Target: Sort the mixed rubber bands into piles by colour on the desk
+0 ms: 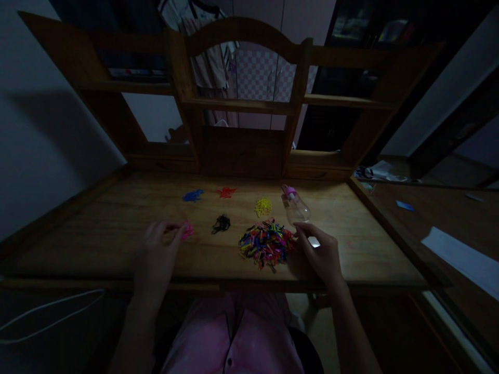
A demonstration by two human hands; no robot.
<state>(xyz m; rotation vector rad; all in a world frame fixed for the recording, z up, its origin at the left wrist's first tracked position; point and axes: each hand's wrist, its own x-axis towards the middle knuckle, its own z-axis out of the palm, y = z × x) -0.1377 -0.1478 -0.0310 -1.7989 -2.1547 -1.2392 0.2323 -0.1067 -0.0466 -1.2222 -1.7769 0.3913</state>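
Note:
On the wooden desk lies a mixed pile of small, narrow, loop-like coloured pieces [265,244]; their exact kind is hard to tell in the dim light. My right hand [322,252] is at the pile's right edge, thumb and fingers pinched together. My left hand [158,249] is over a small pink heap [187,229], its thumb and forefinger closed at the heap's edge. Whatever either pinch holds is too small to make out. Sorted by colour, a black heap [221,224], a blue heap [193,195], a red heap [226,192] and a yellow heap [263,206] lie around.
Behind the mixed pile, a clear bottle with a pink cap [298,208] lies on its side. A wooden shelf unit [241,150] rises along the desk's back. White paper [463,259] and a blue card [404,205] lie on the surface at right.

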